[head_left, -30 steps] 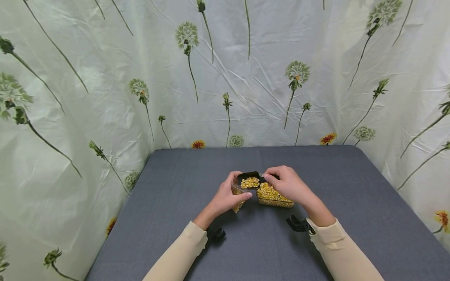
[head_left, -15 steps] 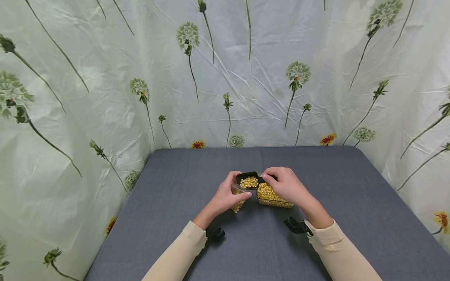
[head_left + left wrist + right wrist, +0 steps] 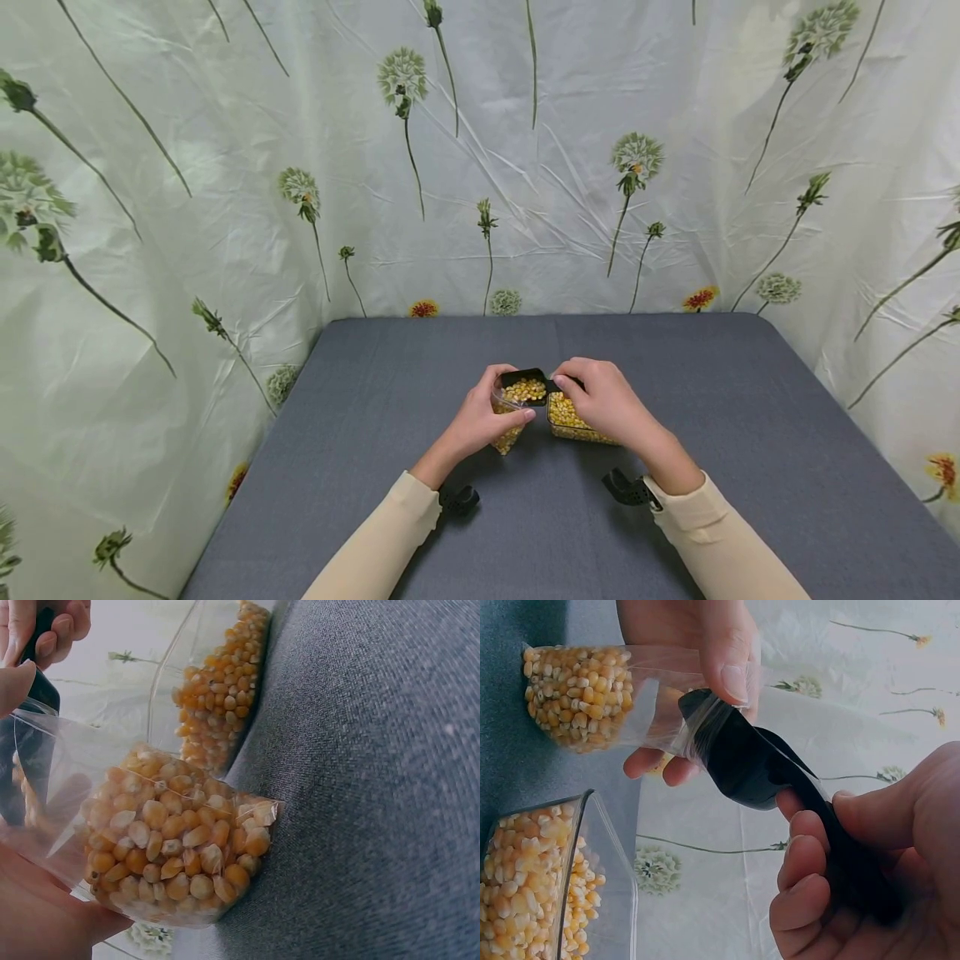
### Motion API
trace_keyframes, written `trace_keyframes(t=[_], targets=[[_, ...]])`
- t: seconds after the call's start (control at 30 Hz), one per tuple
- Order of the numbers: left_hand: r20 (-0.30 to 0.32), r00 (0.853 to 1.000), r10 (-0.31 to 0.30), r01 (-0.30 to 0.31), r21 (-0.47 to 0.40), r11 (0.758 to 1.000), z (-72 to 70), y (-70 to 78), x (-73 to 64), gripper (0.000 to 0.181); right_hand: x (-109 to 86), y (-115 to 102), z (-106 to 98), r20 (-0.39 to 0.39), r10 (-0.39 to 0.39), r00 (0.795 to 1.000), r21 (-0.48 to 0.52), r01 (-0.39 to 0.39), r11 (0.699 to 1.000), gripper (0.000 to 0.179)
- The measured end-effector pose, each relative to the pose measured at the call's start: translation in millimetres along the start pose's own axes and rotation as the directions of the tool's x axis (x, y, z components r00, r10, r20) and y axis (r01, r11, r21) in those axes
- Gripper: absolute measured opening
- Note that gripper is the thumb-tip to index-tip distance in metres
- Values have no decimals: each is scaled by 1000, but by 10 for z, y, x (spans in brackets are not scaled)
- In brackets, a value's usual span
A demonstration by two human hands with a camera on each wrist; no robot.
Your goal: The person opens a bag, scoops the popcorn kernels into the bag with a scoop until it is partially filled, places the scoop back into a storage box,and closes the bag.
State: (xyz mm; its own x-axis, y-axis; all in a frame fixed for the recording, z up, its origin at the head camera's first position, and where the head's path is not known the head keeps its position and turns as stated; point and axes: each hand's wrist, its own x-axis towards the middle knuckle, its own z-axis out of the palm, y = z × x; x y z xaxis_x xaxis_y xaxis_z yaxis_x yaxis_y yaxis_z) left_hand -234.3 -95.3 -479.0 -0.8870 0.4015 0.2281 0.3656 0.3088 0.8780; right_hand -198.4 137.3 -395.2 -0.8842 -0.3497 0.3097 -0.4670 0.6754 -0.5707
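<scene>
In the head view my left hand (image 3: 478, 423) grips a clear plastic bag (image 3: 172, 840) near its mouth, fingers and thumb around it. Dried corn kernels fill the lower part, which reaches down to the cloth. My right hand (image 3: 606, 403) holds a black scoop (image 3: 739, 761) by its handle, fingers curled round it. More corn kernels (image 3: 525, 389) lie in the scoop's bowl. Its front edge is inside the bag's mouth, as the right wrist view shows. A clear rectangular container (image 3: 615, 881) of corn stands below my right hand, which partly covers it in the head view.
Grey cloth covers the table (image 3: 405, 367). Behind and beside it hangs a pale curtain (image 3: 555, 208) printed with dandelions. Black wrist mounts (image 3: 459, 500) stick out beneath both forearms.
My right hand and the scoop have moved slightly left, bringing the scoop further into the bag's mouth. The kernels have shifted left with it. My left hand and the bag stay nearly still.
</scene>
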Motion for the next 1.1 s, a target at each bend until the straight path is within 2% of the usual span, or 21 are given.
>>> trace_keyframes(t=[0.63, 1.1], targets=[[-13, 998, 61, -61, -12, 998, 20, -30, -30, 62, -25, -64, 13, -34, -44, 998, -50, 43, 998, 13], [-1, 999, 32, -32, -30, 999, -25, 36, -23, 68, -25, -85, -8, -40, -69, 997, -60, 67, 996, 13]])
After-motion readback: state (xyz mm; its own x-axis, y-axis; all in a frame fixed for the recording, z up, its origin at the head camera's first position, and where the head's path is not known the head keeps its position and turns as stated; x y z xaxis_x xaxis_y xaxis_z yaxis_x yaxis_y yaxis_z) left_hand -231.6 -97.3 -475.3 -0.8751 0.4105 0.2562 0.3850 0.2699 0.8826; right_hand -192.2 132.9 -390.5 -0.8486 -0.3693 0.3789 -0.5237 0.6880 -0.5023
